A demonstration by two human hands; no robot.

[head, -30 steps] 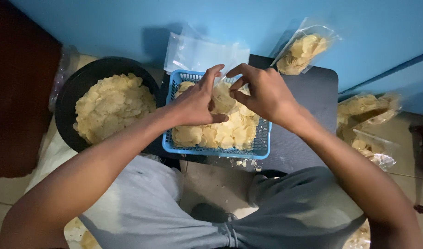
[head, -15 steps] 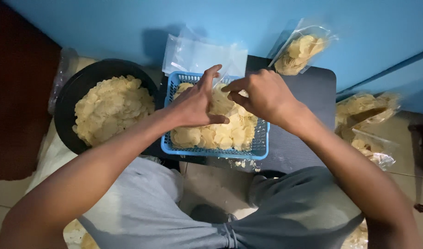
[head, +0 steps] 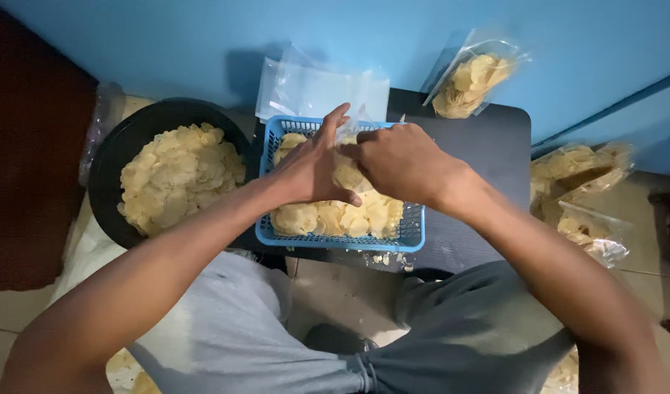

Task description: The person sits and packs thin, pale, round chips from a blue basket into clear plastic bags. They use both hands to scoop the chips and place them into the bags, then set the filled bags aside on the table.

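Over the middle of the blue basket, both hands met above the heap of pale chips. That basket sat on a dark low table, its long axis running from 9 o'clock to 3 o'clock across the view, and the chips filled it nearly wall to wall. From the person's left hand the chips lay straight below and towards 6 o'clock; its fingers were spread, the forefinger reaching up to 1 o'clock and the thumb stretched out towards 4 o'clock along the heap. From the person's right hand the chips lay below and towards 7 o'clock; its fingers were curled together, with their tips hidden under the knuckles, so whether they pinched a chip or a bag edge could not be told. The two hands touched or nearly touched at the fingertips, neither plainly nearer the heap than the other. A stack of clear empty bags leaned against the blue wall at 12 o'clock from the hands, just beyond the basket. A black bowl of chips stood at 9 o'clock, touching or nearly touching the basket's left wall. One filled bag rested at 1 o'clock, and more filled bags lay at 3 o'clock, well apart from the fingers.
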